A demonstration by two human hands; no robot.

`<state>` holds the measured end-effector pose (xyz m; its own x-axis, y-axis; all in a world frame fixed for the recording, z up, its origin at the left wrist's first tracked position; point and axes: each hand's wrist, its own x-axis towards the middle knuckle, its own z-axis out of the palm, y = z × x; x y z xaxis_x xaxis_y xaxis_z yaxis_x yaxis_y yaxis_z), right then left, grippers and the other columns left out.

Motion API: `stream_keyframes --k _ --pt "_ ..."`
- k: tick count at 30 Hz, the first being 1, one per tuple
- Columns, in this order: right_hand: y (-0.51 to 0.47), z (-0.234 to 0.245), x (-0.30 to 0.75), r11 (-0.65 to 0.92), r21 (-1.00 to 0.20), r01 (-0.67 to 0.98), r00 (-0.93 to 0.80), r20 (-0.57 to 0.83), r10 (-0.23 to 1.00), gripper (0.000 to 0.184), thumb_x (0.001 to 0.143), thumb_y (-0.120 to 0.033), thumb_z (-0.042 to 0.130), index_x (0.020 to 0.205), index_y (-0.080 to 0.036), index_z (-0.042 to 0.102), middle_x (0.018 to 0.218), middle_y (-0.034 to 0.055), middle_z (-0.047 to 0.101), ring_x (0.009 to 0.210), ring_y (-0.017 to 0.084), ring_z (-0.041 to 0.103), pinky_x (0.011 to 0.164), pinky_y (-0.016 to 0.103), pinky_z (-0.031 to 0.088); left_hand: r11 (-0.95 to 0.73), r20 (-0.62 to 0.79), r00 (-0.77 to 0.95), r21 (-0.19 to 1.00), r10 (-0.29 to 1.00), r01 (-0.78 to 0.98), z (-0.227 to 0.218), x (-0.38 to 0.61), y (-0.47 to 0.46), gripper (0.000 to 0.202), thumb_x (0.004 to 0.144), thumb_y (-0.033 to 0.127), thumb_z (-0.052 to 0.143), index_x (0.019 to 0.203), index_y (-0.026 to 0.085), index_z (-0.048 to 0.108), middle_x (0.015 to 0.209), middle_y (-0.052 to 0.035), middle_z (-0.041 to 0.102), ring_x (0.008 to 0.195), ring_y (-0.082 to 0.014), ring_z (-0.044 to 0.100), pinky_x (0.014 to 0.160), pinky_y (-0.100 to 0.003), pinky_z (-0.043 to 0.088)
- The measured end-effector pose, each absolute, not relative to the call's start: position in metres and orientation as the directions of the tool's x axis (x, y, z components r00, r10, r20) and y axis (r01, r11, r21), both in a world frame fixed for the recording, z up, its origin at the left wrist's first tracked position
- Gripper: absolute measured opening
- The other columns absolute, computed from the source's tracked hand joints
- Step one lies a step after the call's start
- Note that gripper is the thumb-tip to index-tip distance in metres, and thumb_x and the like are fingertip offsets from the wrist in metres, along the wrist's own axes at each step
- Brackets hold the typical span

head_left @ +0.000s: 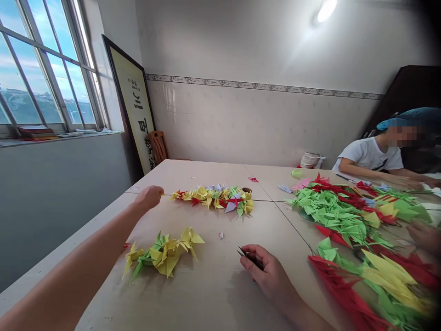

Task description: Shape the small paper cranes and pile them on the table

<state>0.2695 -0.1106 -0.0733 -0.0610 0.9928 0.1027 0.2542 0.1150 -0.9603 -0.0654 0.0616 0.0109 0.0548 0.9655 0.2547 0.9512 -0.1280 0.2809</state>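
At far left, books (37, 132) lie on the sill, and a framed panel (132, 105) leans against the wall, its large dark brush characters tipped sideways and too slanted to read surely. The left hand (149, 198), its arm stretched past the near garland (167, 257), has its fingertips closed on a fine strand (166, 195) at the left end of the long garland (213, 198); that grip probably holds the strand straight and clear of the folded paper. The near garland, yellow and green, lies on the table (210, 303) beside the left forearm. The long one lies farther back, a roll of tape (246, 190) behind its right end. A small white slip (221, 236) with red marks rests between the garlands and the right hand (265, 271), which holds a dark pointed tool (254, 260), tips forward, perhaps for easy control. Farther right, green paper pieces (327, 207) are heaped largely by colour, likely for easy picking, near a co-worker in a white shirt (368, 154). No brand is legible anywhere.
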Motion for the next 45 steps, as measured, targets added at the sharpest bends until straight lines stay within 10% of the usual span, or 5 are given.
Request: stream_keyframes --k 4,10,30,36,45 --pt "-0.112 -0.072 0.269 0.156 -0.96 0.232 -0.059 0.146 0.988 0.033 0.077 -0.042 0.055 0.096 -0.016 0.06 0.078 0.0042 0.06 0.066 0.015 0.053 0.049 0.021 0.042 -0.283 0.372 0.113 0.442 0.921 0.852 0.02 -0.001 0.003 0.028 0.077 0.024 0.044 0.104 0.019 0.053 0.095 -0.0038 0.061 0.077 -0.0139 0.056 0.066 -0.021 0.042" --pt "-0.129 -0.06 0.261 0.313 -0.901 0.299 -0.058 0.31 0.949 0.027 0.081 -0.036 0.05 0.095 -0.016 0.059 0.076 0.0034 0.062 0.064 0.014 0.054 0.056 0.022 0.045 -0.344 0.244 0.372 0.91 0.896 0.232 -0.038 0.089 -0.086 0.039 0.067 0.013 0.052 0.106 0.019 0.05 0.076 -0.0001 0.054 0.056 -0.0091 0.048 0.051 -0.019 0.037" --pt "-0.134 -0.059 0.256 0.448 -0.674 0.588 -0.227 0.394 0.891 0.018 0.085 -0.026 0.044 0.085 -0.019 0.061 0.075 0.0027 0.064 0.065 0.015 0.056 0.058 0.021 0.041 -0.494 0.355 0.45 0.835 0.82 0.241 -0.059 0.087 -0.1 0.048 0.066 0.004 0.047 0.111 0.019 0.054 0.077 -0.0015 0.058 0.066 -0.012 0.051 0.063 -0.022 0.041" --pt "-0.133 -0.061 0.256 0.37 -0.793 0.484 -0.117 0.36 0.925 0.02 0.083 -0.029 0.048 0.095 -0.016 0.058 0.082 0.0044 0.065 0.073 0.016 0.058 0.066 0.022 0.044 -0.029 0.069 0.306 0.99 0.95 -0.136 -0.057 0.092 -0.097 0.027 0.067 0.017 0.062 0.091 0.019 0.05 0.074 -0.0006 0.059 0.07 -0.0126 0.056 0.063 -0.022 0.041" --pt "-0.14 -0.054 0.252 0.324 -0.842 0.432 -0.173 0.275 0.946 0.019 0.084 -0.029 0.046 0.09 -0.016 0.059 0.078 0.003 0.064 0.069 0.015 0.055 0.061 0.021 0.042 0.375 -0.201 0.38 0.802 0.903 -0.466 -0.052 0.094 -0.102 0.038 0.064 0.02 0.072 0.083 0.02 0.039 0.077 -0.0007 0.062 0.075 -0.0156 0.063 0.066 -0.023 0.046"
